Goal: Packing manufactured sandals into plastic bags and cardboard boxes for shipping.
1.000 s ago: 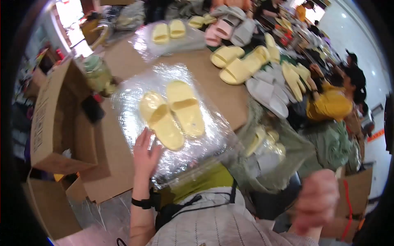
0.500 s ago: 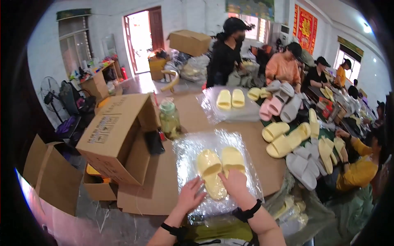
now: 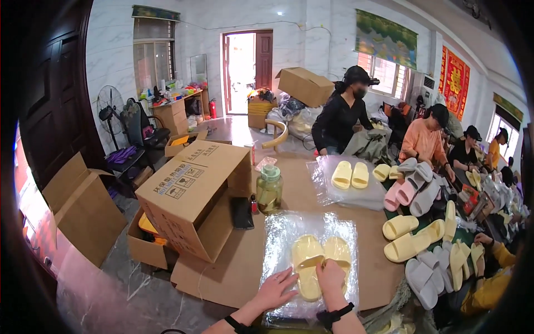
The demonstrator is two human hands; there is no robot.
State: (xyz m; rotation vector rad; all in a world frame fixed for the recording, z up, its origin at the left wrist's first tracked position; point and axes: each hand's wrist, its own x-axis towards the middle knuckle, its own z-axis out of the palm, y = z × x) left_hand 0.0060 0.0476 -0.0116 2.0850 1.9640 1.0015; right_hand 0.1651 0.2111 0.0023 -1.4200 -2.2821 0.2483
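A pair of pale yellow slippers (image 3: 307,267) lies side by side on a stack of clear plastic bags (image 3: 276,240) in front of me. My left hand (image 3: 276,289) rests flat with fingers spread on the plastic, its tips close to the left slipper's edge. Over the right slipper (image 3: 338,253) my right hand (image 3: 332,276) is closed, its fingers curled down between the two slippers below the straps. Whatever those fingers pinch, slipper edge or plastic film, is hidden.
An open cardboard box (image 3: 192,189) lies on its side at left, by a green-lidded jar (image 3: 270,189). Another yellow pair (image 3: 350,175) sits on plastic bags farther off. Loose yellow, grey and pink slippers (image 3: 414,240) crowd the right side. Co-workers (image 3: 347,111) stand and sit beyond.
My view has swung left and up, so everything sits lower and farther right. My right hand has curled closed between the slippers; my left hand stays flat on the plastic.
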